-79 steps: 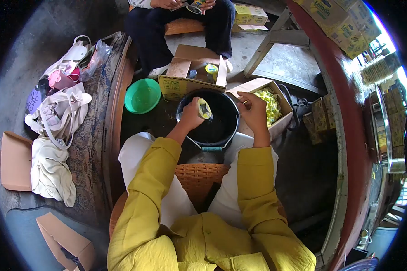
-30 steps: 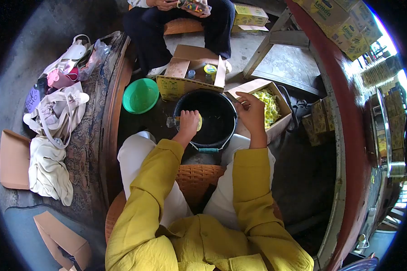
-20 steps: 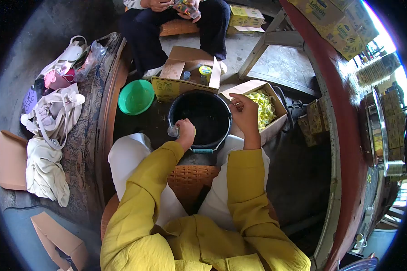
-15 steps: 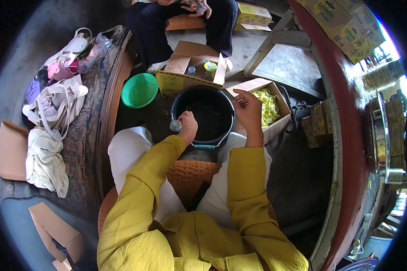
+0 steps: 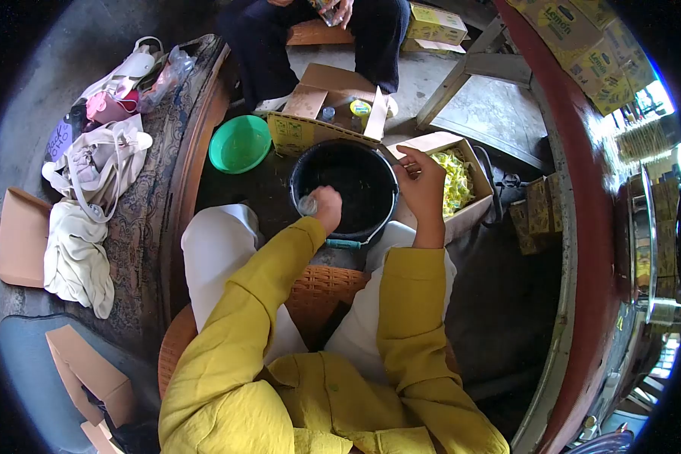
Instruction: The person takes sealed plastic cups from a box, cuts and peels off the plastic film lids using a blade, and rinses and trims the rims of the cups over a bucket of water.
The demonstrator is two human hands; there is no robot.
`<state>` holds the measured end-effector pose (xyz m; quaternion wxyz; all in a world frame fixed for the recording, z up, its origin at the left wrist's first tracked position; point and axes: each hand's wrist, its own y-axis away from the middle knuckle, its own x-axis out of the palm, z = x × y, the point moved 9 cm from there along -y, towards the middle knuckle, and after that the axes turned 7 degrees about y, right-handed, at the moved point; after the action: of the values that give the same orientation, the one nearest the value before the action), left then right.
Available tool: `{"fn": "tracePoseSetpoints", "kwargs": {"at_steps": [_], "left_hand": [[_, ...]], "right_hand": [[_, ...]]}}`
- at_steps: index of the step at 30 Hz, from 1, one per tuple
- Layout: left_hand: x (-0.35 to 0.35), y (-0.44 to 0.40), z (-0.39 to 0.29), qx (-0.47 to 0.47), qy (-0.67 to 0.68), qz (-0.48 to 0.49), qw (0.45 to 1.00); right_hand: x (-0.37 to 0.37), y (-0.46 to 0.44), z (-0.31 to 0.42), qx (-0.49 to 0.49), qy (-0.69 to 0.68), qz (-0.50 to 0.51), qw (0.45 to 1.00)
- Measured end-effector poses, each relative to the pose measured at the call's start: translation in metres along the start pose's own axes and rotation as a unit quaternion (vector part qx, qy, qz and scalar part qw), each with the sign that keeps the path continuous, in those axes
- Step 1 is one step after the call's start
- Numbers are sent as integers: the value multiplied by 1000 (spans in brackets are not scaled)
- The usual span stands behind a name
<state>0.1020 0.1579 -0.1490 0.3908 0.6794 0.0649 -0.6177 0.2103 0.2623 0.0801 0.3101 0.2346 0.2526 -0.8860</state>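
My left hand [image 5: 327, 209] is closed around a small clear bottle [image 5: 307, 205], over the near left part of a black bucket [image 5: 298, 170]. The bucket stands between my knees, its teal handle grip [image 5: 343, 244] toward me; its dark inside shows little detail. To the right of the rim, my right hand [image 5: 425, 184] is raised with thumb and fingers drawn together. Whatever is between those fingertips is too small to make out. Just behind this hand sits an open carton [image 5: 473, 213] full of yellow-green labels or wrappers [image 5: 455, 181].
Beyond the bucket is an open carton [image 5: 292, 135] with a few small containers. A green basin [image 5: 240, 144] lies to its left. Another person [image 5: 333, 10] sits opposite, holding something. A patterned bench [image 5: 140, 227] with bags runs along the left, a red-edged table [image 5: 583, 227] along the right.
My left hand has moved slightly right, over the bucket, with the bottle. The fingers of my right hand have drawn closer together. The whole view has shifted a little.
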Motion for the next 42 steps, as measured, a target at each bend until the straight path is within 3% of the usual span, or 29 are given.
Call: {"fn": "tracePoseSetpoints", "kwargs": {"at_steps": [3, 4, 7, 8, 11, 14, 17, 20, 23, 24, 27, 28, 31, 34, 37, 38, 42], "left_hand": [[14, 7, 0, -24, -90, 59, 994], [6, 2, 4, -52, -1, -9, 999], [14, 5, -4, -51, -10, 84, 995], [18, -1, -5, -52, -69, 24, 996], [-17, 16, -9, 16, 11, -84, 996], [-17, 23, -7, 63, 58, -53, 995], [13, -1, 8, 70, 139, -125, 980], [-24, 16, 5, 81, 92, -127, 984], [-14, 14, 10, 35, 16, -135, 990], [-22, 19, 9, 82, 73, -52, 993], [-19, 21, 12, 58, 57, -86, 993], [-21, 20, 10, 67, 65, -43, 995], [-31, 21, 12, 86, 144, -112, 980], [-20, 16, 11, 81, 128, 16, 988], [-2, 10, 18, 4, 61, 96, 994], [-7, 10, 15, 69, 75, -38, 994], [-12, 10, 14, 80, 85, 0, 993]], "right_hand": [[-1, 1, -1, 2, -3, -1, 1000], [-2, 1, -1, 2, -4, -4, 1000], [-2, 0, -3, 15, -2, -3, 1000], [-1, -1, -2, 15, -6, -2, 1000], [-2, -1, -2, 16, -13, 1, 1000], [-3, 0, -1, 10, -13, -6, 1000], [-4, 0, 1, -1, -4, -7, 1000], [-4, 0, 4, 5, 2, -4, 1000], [-2, -2, 6, 11, -8, -5, 1000], [-2, 1, 5, 10, -3, -5, 1000], [-3, 1, 4, 8, 9, -5, 1000], [-3, -1, 5, 7, 13, -5, 1000], [-5, -1, 7, 5, 18, -8, 1000], [-6, -1, 8, 12, 15, -10, 1000], [-7, -2, 10, 2, 15, -15, 1000], [-7, -2, 10, -1, 12, -17, 1000], [-7, -3, 11, -10, 20, -20, 1000]]}}
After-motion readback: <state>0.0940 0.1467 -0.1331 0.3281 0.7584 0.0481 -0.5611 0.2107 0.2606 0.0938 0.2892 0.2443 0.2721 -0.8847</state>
